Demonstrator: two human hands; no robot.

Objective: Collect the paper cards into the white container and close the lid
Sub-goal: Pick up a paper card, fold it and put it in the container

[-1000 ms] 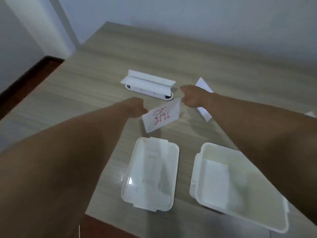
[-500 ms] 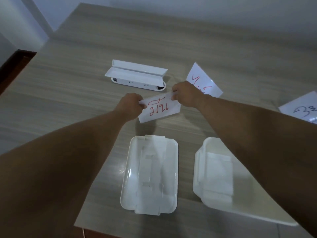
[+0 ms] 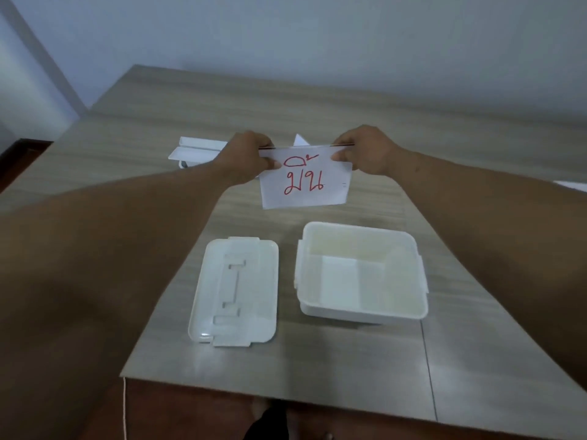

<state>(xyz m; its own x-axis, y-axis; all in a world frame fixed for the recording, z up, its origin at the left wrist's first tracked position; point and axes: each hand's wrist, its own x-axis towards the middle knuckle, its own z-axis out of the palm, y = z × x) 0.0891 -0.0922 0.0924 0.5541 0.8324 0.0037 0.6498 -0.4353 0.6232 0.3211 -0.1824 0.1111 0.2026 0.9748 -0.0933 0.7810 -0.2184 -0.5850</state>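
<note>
Worktop (image 3: pixel 152 173) carries all. White container (image 3: pixel 360 311) near front edge, open, ready for cards, one card already inside. Lid (image 3: pixel 235 293) just left, off. Left hand (image 3: pixel 246 155) and right hand (image 3: pixel 370 150) pinch card (image 3: pixel 305 184) top corners, upright above container's far side, probably squaring it for drop.

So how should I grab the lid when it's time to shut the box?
The lid lies flat on the table, left of the container, inner side apparently up. Probably best to come from above and pinch its two long edges mid-length; the raised rim gives fingers purchase, and the end tabs stay free.
</note>
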